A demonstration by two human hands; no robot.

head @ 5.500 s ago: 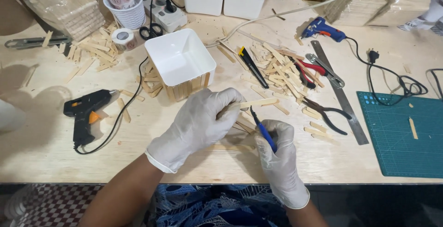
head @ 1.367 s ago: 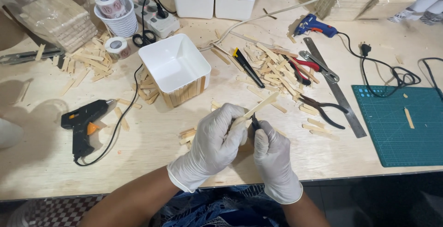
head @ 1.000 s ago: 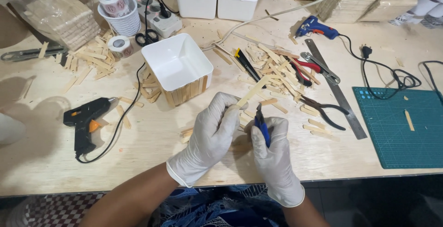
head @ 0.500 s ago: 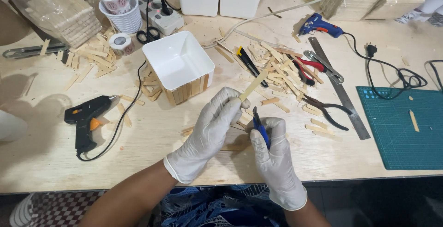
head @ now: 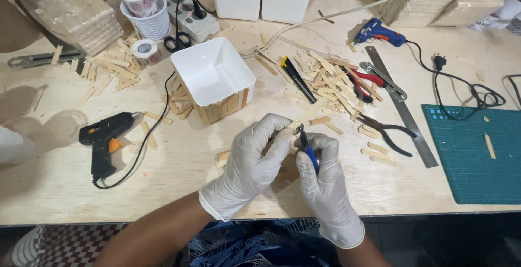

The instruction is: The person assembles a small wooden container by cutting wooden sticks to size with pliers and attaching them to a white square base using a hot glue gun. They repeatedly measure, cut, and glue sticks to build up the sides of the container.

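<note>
Both hands wear white gloves over the front of a plywood table (head: 179, 180). My left hand (head: 252, 161) pinches a thin wooden stick (head: 312, 112) that points up and to the right. My right hand (head: 325, 185) grips a small blue-handled cutter (head: 308, 150), its tip right at the lower end of the stick. Behind the hands stands a white square box (head: 211, 77) with wooden sticks glued along its lower front side.
A black glue gun (head: 103, 139) lies at left, a blue glue gun (head: 380, 32) at back right. Loose sticks (head: 331, 80), a utility knife (head: 297, 77), red-handled pliers (head: 363, 80), black pliers (head: 388, 134), a steel ruler (head: 401, 109) and a green cutting mat (head: 477, 153) are at right.
The hands have shifted slightly toward the box and come closer together. The stick has tilted lower, and the cutter's tip now meets its lower end.
</note>
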